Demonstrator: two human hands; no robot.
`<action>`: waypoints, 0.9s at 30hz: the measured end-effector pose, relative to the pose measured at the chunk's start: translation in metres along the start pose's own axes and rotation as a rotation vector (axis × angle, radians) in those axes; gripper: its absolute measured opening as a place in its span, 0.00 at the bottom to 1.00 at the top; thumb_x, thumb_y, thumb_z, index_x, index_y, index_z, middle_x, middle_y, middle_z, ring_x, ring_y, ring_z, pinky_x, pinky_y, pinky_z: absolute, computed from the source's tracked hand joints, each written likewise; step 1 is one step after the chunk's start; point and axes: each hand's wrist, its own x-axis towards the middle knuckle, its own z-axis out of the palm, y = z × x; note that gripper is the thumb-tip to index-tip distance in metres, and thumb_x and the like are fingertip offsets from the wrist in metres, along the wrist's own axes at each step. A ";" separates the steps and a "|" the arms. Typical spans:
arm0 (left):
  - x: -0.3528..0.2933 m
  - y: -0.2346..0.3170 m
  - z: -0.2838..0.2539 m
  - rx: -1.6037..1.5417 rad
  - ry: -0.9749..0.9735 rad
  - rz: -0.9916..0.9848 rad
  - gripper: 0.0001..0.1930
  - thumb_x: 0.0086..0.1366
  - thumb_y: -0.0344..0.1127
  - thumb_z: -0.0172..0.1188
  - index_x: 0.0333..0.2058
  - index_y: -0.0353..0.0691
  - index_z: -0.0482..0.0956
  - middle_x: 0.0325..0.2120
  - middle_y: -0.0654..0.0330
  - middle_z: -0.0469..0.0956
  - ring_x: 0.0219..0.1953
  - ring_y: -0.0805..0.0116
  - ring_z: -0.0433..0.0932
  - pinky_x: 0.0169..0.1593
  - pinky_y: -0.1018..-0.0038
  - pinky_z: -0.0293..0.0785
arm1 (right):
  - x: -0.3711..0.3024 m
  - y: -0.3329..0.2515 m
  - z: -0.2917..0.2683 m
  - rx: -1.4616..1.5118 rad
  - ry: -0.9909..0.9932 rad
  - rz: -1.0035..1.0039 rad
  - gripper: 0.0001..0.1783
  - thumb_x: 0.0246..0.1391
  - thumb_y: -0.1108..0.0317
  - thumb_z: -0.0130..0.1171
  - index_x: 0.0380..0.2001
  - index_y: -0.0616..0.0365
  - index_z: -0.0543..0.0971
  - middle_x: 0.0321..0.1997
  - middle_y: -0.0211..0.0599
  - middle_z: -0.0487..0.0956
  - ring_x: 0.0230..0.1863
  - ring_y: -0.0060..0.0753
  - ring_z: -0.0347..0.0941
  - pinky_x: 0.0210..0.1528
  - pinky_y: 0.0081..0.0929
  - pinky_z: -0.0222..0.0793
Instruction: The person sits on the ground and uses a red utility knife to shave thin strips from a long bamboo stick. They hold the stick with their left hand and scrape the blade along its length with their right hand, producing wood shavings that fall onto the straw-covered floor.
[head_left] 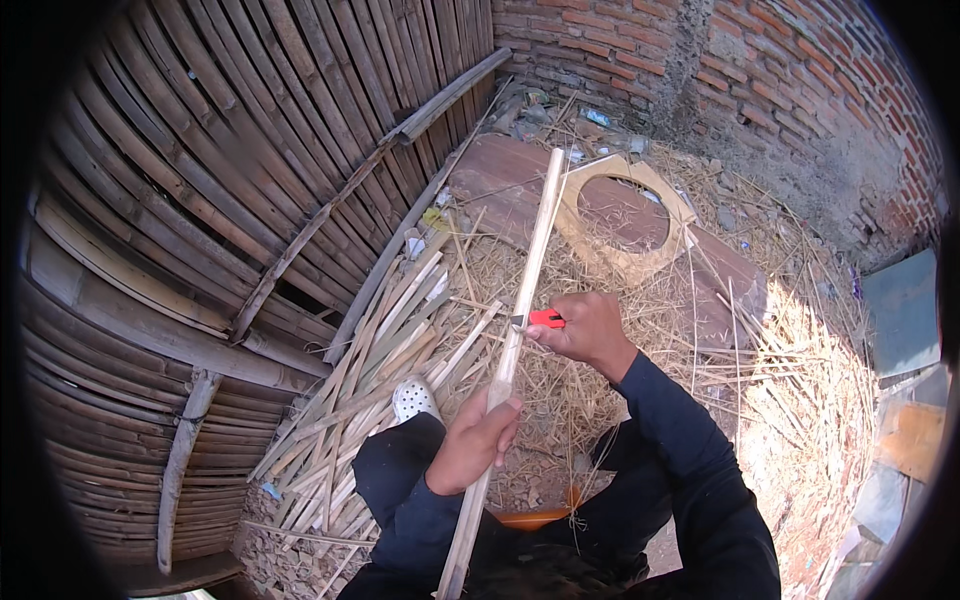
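A long, pale bamboo strip [537, 232] slants up and away from my lap. My left hand [473, 438] is wrapped round its lower part, with the near end running on below toward the lower edge. Further up the strip, my right hand [585, 330] grips a red utility knife [546, 318]. The knife's blade touches or lies right against the strip's edge; the exact contact is too small to tell. Bamboo shavings [560, 400] are scattered on the ground beneath both hands.
Split bamboo strips [345, 435] lie heaped at my left beside a white clog [415, 398]. Ahead rests a board with a round hole [570, 225] on a brown sheet [490, 185]. A bamboo wall [230, 130] rises at left, a brick wall [800, 75] at the back.
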 end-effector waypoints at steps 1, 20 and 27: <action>-0.002 0.002 0.001 0.003 0.003 -0.007 0.08 0.69 0.39 0.48 0.36 0.40 0.67 0.15 0.68 0.62 0.14 0.81 0.60 0.19 0.84 0.59 | 0.002 0.003 0.002 -0.002 0.020 0.002 0.31 0.42 0.32 0.59 0.10 0.51 0.75 0.09 0.35 0.71 0.12 0.39 0.71 0.14 0.35 0.64; -0.045 -0.032 0.010 0.117 -0.284 -0.167 0.08 0.71 0.37 0.46 0.38 0.39 0.65 0.15 0.69 0.63 0.14 0.81 0.61 0.18 0.83 0.60 | 0.018 0.153 -0.027 0.003 0.103 0.870 0.47 0.54 0.26 0.33 0.19 0.63 0.78 0.23 0.54 0.77 0.31 0.57 0.75 0.33 0.47 0.66; -0.033 -0.033 -0.013 -0.138 -0.047 -0.125 0.09 0.69 0.37 0.48 0.34 0.38 0.68 0.13 0.67 0.64 0.10 0.78 0.60 0.14 0.82 0.59 | 0.009 0.155 -0.005 0.028 -0.175 0.797 0.44 0.54 0.28 0.39 0.17 0.63 0.77 0.19 0.54 0.75 0.26 0.51 0.75 0.28 0.43 0.65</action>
